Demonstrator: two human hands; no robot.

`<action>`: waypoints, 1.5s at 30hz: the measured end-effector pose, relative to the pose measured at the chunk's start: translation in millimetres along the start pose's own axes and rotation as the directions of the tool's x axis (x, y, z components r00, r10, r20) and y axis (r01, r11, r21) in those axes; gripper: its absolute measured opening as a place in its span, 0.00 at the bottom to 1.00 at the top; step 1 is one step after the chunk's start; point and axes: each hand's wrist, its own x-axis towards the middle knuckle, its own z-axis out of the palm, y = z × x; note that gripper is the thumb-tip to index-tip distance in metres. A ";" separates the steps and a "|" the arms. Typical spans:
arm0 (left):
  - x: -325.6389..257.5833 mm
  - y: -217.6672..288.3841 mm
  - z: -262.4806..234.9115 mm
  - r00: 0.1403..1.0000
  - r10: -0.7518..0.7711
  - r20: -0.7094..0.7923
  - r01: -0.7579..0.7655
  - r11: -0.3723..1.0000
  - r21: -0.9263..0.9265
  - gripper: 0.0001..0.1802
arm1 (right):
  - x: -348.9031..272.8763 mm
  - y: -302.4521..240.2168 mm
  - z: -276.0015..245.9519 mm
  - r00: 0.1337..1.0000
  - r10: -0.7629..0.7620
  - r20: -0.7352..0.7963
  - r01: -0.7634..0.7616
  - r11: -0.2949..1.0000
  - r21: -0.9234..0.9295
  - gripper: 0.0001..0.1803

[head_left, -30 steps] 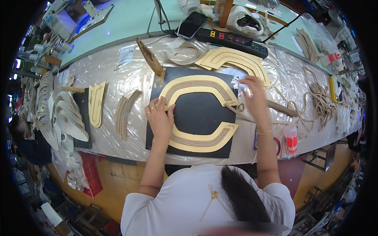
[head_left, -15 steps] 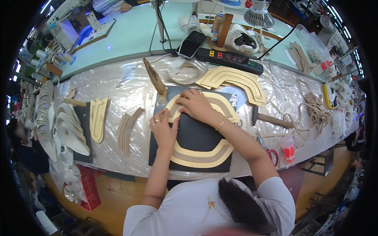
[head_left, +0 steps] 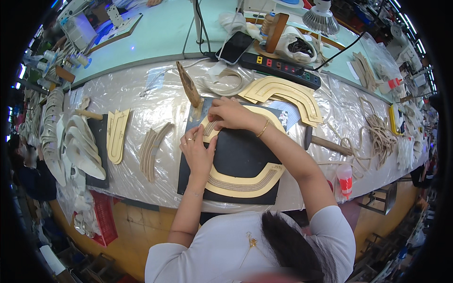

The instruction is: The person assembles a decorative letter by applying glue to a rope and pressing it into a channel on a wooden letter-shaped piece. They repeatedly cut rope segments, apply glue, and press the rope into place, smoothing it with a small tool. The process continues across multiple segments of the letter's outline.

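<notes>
On a black board (head_left: 245,153) lie two curved yellow templates, each with tan ribbed strips along its curved slot. My left hand (head_left: 197,152) grips the left end of the far template (head_left: 266,113), thumb and fingers on either side of it. Just beyond, my right hand (head_left: 230,114) is bent over the same end, its thumb and fingertips closed on the tan ribbed strip (head_left: 211,127) there. My right hand and forearm cover part of that template. The near template (head_left: 245,188) lies untouched, its strips in place.
A pointed wooden piece (head_left: 188,85) stands at the board's far left corner. Loose tan strips (head_left: 153,151) lie to the left. A hammer (head_left: 330,145), a red-and-white bottle (head_left: 345,181) and a cord heap (head_left: 381,132) are at the right. Stacked yellow templates (head_left: 288,94) and a power strip (head_left: 278,70) lie beyond.
My right hand has shifted slightly left, its fingertips closer to my left hand at the template's end. My right forearm now hides the scissors. The view has moved a little.
</notes>
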 end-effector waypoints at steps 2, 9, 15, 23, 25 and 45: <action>-0.2 -0.3 0.3 1.000 -0.001 -0.004 0.000 1.000 -0.009 0.29 | 1.2 -1.0 0.5 0.999 0.001 0.034 -0.001 1.000 0.013 0.17; 0.2 1.2 -1.1 0.999 -0.036 0.024 0.037 0.999 -0.024 0.30 | -19.3 -3.8 14.0 0.936 0.009 -0.352 -0.025 0.999 -0.042 0.21; -1.3 -1.1 2.2 1.000 -0.005 0.008 0.005 1.000 0.007 0.29 | -34.3 -3.3 29.8 0.899 -0.022 -0.438 -0.003 0.998 -0.056 0.19; -1.2 -0.7 2.1 1.000 0.013 -0.004 -0.013 1.000 0.015 0.29 | -15.4 -0.7 12.0 0.966 0.089 -0.242 -0.085 0.996 0.025 0.18; -0.6 0.1 1.6 1.000 0.014 -0.006 -0.014 1.000 0.010 0.29 | -10.6 -0.8 8.5 0.978 0.109 -0.177 -0.100 0.993 0.055 0.18; -1.6 2.1 -1.2 0.999 -0.022 0.025 0.022 1.000 0.018 0.30 | -2.3 5.9 3.6 0.996 0.076 0.048 -0.078 0.996 0.044 0.17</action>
